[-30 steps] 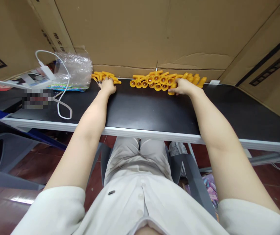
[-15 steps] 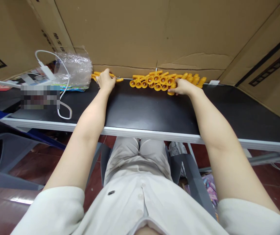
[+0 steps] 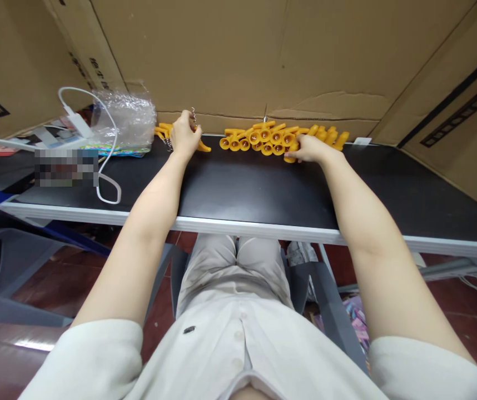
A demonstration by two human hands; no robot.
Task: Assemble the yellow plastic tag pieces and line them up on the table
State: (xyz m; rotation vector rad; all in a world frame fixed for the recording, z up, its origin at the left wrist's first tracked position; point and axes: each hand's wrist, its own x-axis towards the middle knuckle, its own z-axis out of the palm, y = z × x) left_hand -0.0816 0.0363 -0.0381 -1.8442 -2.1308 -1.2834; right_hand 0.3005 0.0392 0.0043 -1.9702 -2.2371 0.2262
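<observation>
My left hand (image 3: 185, 136) is closed at the back of the table around a yellow plastic pipe-shaped piece (image 3: 204, 147). Its end sticks out below my fingers, and a thin silvery chain (image 3: 194, 115) rises above them. More yellow pieces with chains (image 3: 164, 132) lie just left of that hand. My right hand (image 3: 311, 149) grips a yellow pipe-shaped piece (image 3: 291, 156) at the right front of a stacked pile (image 3: 267, 139). Several of the pile's round cup mouths face me. Further yellow pieces (image 3: 330, 135) lie behind and right of my right hand, partly hidden by it.
A tall cardboard wall (image 3: 238, 61) closes off the back of the black tabletop (image 3: 259, 191). Clear plastic bags (image 3: 125, 119) rest on colourful packets at the left. Nearby is a white cable (image 3: 115, 125). A small white tag (image 3: 362, 141) lies at the back right.
The yellow piece in my left hand has tipped, its end now pointing downward, and its chain has come into view above the fingers. My right hand stays at the pile.
</observation>
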